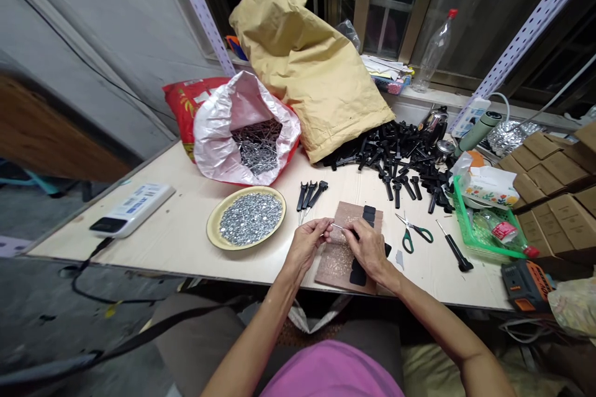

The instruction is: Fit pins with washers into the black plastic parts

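Observation:
My left hand (pixel 308 240) and my right hand (pixel 369 248) meet over a brown board (pixel 339 260) at the table's near edge. Between their pinched fingertips runs a thin metal pin (pixel 338 226). My right hand also closes on a black plastic piece (pixel 355 234), mostly hidden by the fingers. Black pads (pixel 369 214) lie on the board. Three finished black pieces (pixel 311 192) lie just beyond my left hand. A yellow plate (pixel 214 223) of small silver nuts sits to the left.
An open bag of metal pins (pixel 259 144) and a tan sack (pixel 307 62) spilling black plastic pieces (pixel 400 158) stand at the back. Green-handled scissors (pixel 413 233), a black tool (pixel 455 250), a green basket (pixel 484 242), cardboard boxes (pixel 554 198) and a scale (pixel 133 208) lie around.

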`<state>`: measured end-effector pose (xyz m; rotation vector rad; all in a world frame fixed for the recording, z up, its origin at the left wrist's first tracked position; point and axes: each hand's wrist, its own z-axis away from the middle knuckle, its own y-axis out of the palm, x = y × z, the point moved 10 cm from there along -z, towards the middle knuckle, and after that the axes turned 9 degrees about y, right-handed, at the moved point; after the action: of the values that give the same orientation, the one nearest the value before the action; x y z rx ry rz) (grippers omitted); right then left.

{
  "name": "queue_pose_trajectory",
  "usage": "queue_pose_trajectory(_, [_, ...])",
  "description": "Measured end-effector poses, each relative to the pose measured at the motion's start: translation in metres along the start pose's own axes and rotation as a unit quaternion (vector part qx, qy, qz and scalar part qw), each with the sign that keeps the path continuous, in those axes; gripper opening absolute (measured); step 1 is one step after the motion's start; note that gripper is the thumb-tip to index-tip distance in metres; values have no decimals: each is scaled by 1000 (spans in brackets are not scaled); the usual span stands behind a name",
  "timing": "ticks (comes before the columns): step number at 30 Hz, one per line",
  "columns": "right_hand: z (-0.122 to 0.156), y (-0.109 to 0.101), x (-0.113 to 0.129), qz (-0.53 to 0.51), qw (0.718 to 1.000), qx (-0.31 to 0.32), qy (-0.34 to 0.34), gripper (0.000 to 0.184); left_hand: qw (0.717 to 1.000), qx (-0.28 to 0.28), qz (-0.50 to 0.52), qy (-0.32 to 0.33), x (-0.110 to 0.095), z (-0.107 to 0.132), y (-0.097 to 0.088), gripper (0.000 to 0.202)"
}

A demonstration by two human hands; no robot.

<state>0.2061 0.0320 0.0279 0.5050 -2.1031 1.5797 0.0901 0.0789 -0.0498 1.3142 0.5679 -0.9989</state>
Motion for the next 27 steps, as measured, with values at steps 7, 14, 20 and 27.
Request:
queue_pose_trajectory(7, [2, -2, 6, 24, 998, -43, -35, 18, 998, 20, 37, -39, 5, -1, 5, 41])
queue_pose_trajectory(14, [4, 0, 10, 64, 994, -62, -59, 19, 992, 41, 76, -94, 16, -1, 8, 26])
queue_pose_trajectory(20, [6, 6, 9, 51, 995, -63, -54, 19, 985, 24, 105, -135, 24, 0, 6, 18])
queue_pose_trajectory(27, [9, 9, 7, 41, 996, -71, -43, 21, 988, 36, 90, -117, 25, -2, 3, 20])
